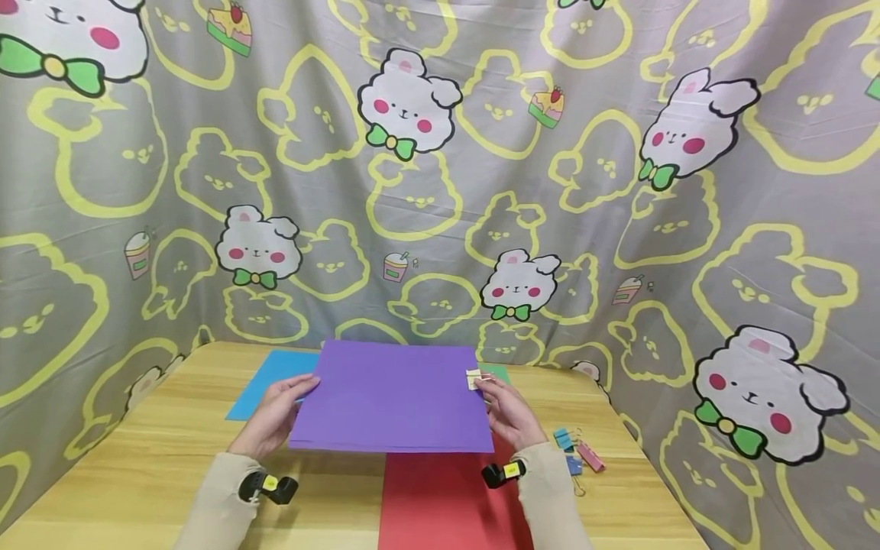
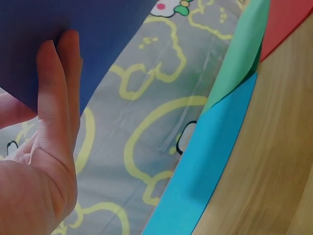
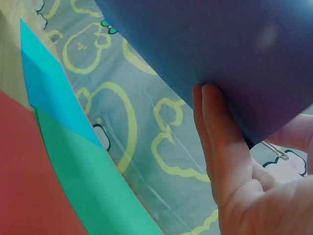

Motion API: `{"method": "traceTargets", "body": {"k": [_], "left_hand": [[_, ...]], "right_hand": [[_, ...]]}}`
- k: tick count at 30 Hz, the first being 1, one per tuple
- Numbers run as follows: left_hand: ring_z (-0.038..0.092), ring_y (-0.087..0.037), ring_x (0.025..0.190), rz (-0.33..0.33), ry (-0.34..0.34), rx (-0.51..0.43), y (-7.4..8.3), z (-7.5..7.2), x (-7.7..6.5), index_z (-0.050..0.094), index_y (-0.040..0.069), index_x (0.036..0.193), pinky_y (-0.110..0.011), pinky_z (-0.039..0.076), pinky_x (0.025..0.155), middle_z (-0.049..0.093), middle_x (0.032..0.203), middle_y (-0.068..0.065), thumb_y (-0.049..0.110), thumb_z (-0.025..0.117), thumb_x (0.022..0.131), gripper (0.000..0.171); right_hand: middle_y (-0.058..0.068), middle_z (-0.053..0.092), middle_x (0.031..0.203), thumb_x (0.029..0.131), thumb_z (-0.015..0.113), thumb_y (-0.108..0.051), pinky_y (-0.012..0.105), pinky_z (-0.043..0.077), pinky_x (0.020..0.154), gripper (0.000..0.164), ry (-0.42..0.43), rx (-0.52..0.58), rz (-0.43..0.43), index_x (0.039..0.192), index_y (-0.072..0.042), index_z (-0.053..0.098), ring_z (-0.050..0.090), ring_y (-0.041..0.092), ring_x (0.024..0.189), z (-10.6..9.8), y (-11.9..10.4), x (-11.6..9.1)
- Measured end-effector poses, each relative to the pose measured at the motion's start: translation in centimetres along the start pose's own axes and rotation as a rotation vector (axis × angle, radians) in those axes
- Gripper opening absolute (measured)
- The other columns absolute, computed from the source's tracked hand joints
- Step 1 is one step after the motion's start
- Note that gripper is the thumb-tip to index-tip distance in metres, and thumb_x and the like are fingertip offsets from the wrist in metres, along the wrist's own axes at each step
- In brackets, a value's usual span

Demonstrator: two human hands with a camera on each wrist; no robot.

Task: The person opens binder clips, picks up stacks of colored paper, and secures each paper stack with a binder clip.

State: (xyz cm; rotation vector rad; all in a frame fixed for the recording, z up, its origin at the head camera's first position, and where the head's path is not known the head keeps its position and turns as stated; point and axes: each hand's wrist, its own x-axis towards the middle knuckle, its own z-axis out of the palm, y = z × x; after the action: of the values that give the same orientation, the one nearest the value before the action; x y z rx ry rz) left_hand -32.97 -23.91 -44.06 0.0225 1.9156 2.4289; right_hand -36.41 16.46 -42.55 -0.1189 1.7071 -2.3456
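Note:
Both hands hold a purple sheet of paper (image 1: 399, 397) above the table; a doubled line along its near edge shows more than one layer. The left hand (image 1: 278, 409) pinches its left edge, thumb on top, with fingers (image 2: 51, 88) under it in the left wrist view. At the right edge, the right hand (image 1: 510, 412) grips the paper beside a pale cream binder clip (image 1: 473, 379), thumb by the clip. Underneath the sheet are that hand's fingers (image 3: 220, 122). A wire handle (image 3: 276, 150) of the clip shows near the palm in the right wrist view.
A blue sheet (image 1: 257, 382), a green sheet (image 3: 93, 171) and a red sheet (image 1: 447, 504) lie on the wooden table (image 1: 137, 458). Several binder clips, including a pink one (image 1: 590, 457) and a blue one (image 1: 564, 439), lie at the right. A patterned curtain (image 1: 440, 191) surrounds the table.

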Motion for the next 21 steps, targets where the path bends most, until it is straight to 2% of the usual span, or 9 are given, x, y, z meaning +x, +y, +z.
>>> {"method": "traceTargets", "body": {"k": [4,14,21], "left_hand": [[0.068,-0.005,0.069,0.0,-0.007,-0.011,0.29,0.11,-0.15,0.063,0.016,0.113,-0.024,0.061,0.065,0.071,0.082,0.011,0.02,0.059,0.107,0.009],[0.068,-0.004,0.072,0.015,-0.033,-0.014,0.81,0.15,-0.34,0.058,0.011,0.118,-0.023,0.061,0.066,0.071,0.084,0.011,0.02,0.058,0.107,0.014],[0.069,-0.006,0.074,0.014,-0.04,-0.022,0.81,-0.17,-0.32,0.061,0.013,0.116,-0.024,0.061,0.067,0.071,0.086,0.01,0.021,0.057,0.107,0.012]], "right_hand": [[-0.001,0.058,0.117,0.11,0.047,-0.013,0.022,0.055,0.08,0.051,0.002,0.017,0.007,0.156,-0.005,0.026,0.064,0.006,0.09,0.07,-0.12,0.0],[-0.002,0.059,0.113,0.11,0.047,-0.012,0.02,0.055,0.078,0.036,0.003,0.054,-0.004,0.144,-0.008,0.039,0.063,0.005,0.088,0.47,-0.55,-0.38],[-0.003,0.058,0.114,0.11,0.046,-0.012,0.019,0.054,0.079,0.041,0.0,0.049,0.003,0.149,-0.007,0.034,0.063,0.003,0.088,0.58,-0.61,-0.22]]}}
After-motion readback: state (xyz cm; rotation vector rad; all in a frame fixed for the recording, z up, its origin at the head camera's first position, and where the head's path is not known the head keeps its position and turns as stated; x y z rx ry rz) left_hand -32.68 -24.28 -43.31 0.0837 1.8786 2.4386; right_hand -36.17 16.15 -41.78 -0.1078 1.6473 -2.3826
